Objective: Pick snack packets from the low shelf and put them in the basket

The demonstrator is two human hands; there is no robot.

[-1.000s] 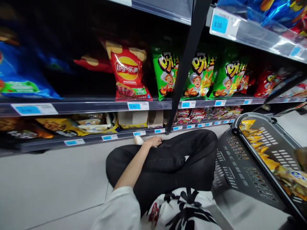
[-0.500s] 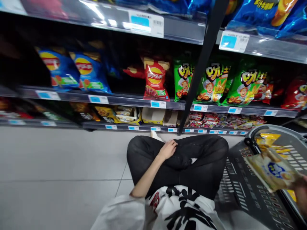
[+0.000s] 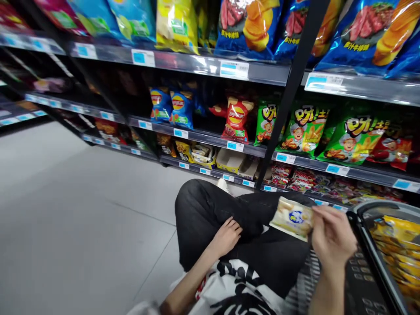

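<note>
My right hand (image 3: 333,238) pinches a small cream-coloured snack packet (image 3: 293,218) with a blue logo by its right edge. The packet hangs above my right thigh, beside the basket. My left hand (image 3: 227,236) rests on my crossed legs (image 3: 210,210), fingers laid out loosely and holding nothing. To my right stands a grey shopping basket (image 3: 372,236), with yellow snack packets (image 3: 402,253) inside it.
Ahead runs a shelf unit. Its middle level holds blue chip bags (image 3: 182,109), a red chip bag (image 3: 236,118) and green snack bags (image 3: 303,129). On the bottom shelf sits an open carton (image 3: 229,162) near small packs. A dark upright post (image 3: 278,113) divides the shelving.
My right hand has carried the snack packet leftward, from over the basket to above my lap. My left hand stays on my legs. The view has swung, showing more shelving at left.
</note>
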